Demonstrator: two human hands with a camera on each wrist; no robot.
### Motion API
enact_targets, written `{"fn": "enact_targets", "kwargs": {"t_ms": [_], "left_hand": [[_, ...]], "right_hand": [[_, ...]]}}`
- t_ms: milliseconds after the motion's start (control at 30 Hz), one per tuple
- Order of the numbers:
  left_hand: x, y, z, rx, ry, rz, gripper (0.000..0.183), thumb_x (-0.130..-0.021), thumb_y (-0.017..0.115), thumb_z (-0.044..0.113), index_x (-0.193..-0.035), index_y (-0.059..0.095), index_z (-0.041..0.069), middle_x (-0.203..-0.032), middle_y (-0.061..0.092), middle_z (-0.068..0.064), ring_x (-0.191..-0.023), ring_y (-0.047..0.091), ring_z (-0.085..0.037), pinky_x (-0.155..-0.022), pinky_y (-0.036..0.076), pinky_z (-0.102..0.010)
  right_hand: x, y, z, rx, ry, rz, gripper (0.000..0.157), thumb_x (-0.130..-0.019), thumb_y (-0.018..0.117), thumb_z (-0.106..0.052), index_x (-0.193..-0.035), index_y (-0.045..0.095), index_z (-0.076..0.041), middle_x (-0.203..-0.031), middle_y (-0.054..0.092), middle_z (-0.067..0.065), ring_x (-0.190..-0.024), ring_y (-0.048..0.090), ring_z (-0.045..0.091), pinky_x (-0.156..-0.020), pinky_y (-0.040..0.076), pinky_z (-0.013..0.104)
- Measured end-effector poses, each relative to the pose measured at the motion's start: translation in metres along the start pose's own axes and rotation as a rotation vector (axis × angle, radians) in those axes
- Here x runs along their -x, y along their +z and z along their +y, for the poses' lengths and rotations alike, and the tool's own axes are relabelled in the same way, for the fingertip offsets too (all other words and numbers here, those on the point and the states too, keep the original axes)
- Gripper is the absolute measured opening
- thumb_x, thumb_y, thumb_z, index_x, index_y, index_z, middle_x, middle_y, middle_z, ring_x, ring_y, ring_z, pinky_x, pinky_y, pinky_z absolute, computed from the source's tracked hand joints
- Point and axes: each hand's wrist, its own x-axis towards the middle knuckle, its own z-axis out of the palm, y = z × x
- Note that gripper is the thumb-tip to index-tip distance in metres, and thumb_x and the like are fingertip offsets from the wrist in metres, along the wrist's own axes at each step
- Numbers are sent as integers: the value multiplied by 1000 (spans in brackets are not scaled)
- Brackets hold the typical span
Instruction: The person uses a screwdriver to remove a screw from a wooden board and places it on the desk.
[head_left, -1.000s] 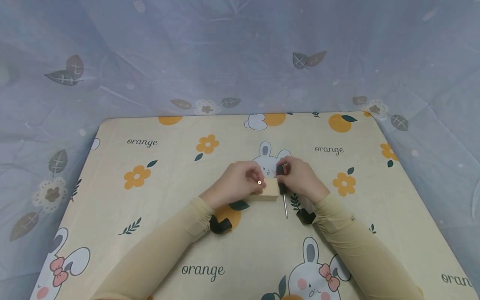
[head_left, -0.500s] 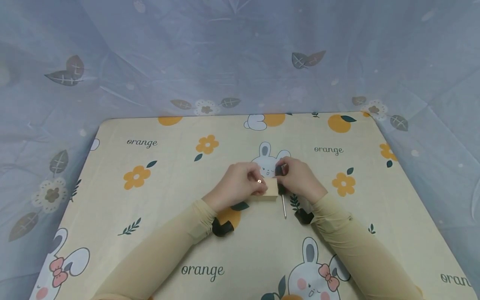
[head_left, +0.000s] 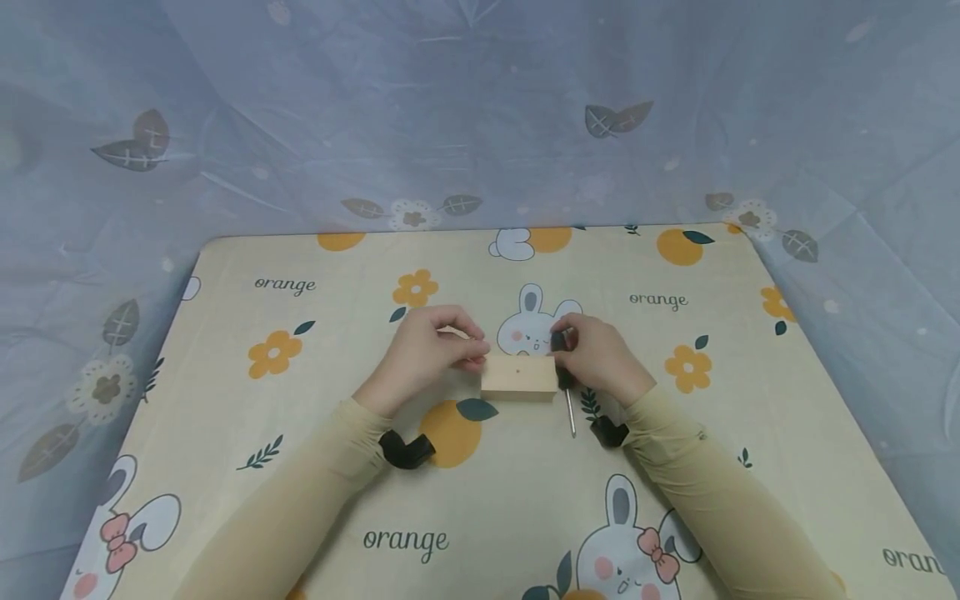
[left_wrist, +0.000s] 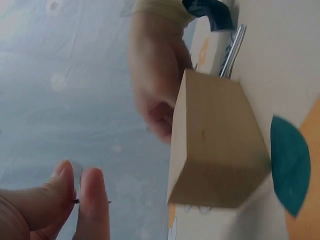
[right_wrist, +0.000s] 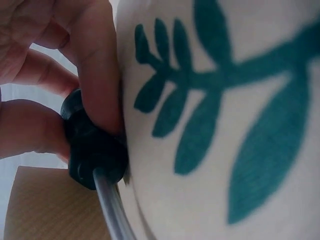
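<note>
A pale wooden block (head_left: pixel 528 383) lies flat on the table, with a small dark hole (head_left: pixel 517 372) in its upper face. To its left, my left hand (head_left: pixel 423 358) pinches a small thin screw (left_wrist: pixel 76 201) between thumb and finger, apart from the block; most of the screw is hidden by the fingertips. My right hand (head_left: pixel 602 357) holds the black handle of a screwdriver (right_wrist: pixel 95 150) at the block's right end. Its metal shaft (head_left: pixel 572 414) points toward me, low over the table. In the left wrist view the right hand (left_wrist: pixel 159 80) appears behind the block.
Black wrist camera mounts (head_left: pixel 407 450) hang below both sleeves. A cream cloth (head_left: pixel 300 400) with oranges, flowers and rabbits covers the table. Behind and at the sides stands a blue-grey curtain (head_left: pixel 480 108).
My left hand has moved left off the block, taking the small shiny-headed screw with it, and the hole now shows. My right hand and the screwdriver have barely moved.
</note>
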Motion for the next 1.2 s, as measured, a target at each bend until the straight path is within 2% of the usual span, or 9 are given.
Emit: {"fn": "enact_targets", "kwargs": {"t_ms": [167, 333, 433, 567, 733, 900, 1200], "left_hand": [[2, -21, -8, 18, -29, 60, 10, -91, 85, 7, -98, 78, 4, -96, 78, -16, -79, 80, -26, -78, 67, -39], [-3, -37, -21, 19, -65, 98, 14, -92, 84, 5, -102, 76, 1, -93, 77, -12, -74, 77, -20, -74, 67, -37], [-6, -44, -30, 18, -112, 96, 16, -91, 84, 4, -103, 74, -1, -90, 78, -10, -72, 76, -17, -73, 67, -35], [-9, -48, -39, -12, -188, 60, 15, -93, 82, 4, -104, 74, -3, -90, 78, -12, -73, 76, -18, -74, 67, -34], [-14, -47, -48, -33, -259, 8, 13, -94, 78, 0, -106, 77, -5, -95, 79, -15, -78, 78, -19, -77, 67, -34], [-18, -39, -51, -122, -303, -10, 12, -91, 83, 2, -102, 77, -1, -91, 79, -13, -71, 77, -17, -70, 66, -30], [-25, -28, -48, -246, -315, -19, 20, -86, 90, 8, -88, 71, 1, -72, 74, -8, -58, 70, -14, -60, 60, -24]], "right_hand": [[1, -3, 0, -7, -3, 3, 44, -98, 76, -19, -140, 63, -10, -120, 69, 18, -98, 68, 31, -77, 60, 38], [2, -5, 1, -17, -4, 2, 45, -98, 77, -18, -141, 63, -10, -119, 68, 18, -95, 69, 30, -74, 60, 36], [2, -4, 2, -26, -3, -5, 46, -98, 77, -18, -141, 63, -10, -118, 68, 18, -92, 69, 28, -71, 60, 34], [1, -3, 4, -35, -4, -6, 46, -98, 78, -18, -141, 64, -11, -115, 67, 16, -89, 68, 26, -68, 59, 31], [0, -2, 5, -28, -4, 4, 45, -97, 78, -18, -140, 65, -12, -111, 66, 15, -87, 67, 26, -67, 58, 31], [0, -3, 4, -32, -6, -6, 44, -97, 79, -18, -139, 66, -11, -108, 66, 14, -85, 66, 26, -65, 57, 31], [1, -8, 3, -73, 27, -38, 45, -98, 79, -18, -141, 66, -12, -104, 64, 14, -77, 66, 24, -62, 56, 30]]}}
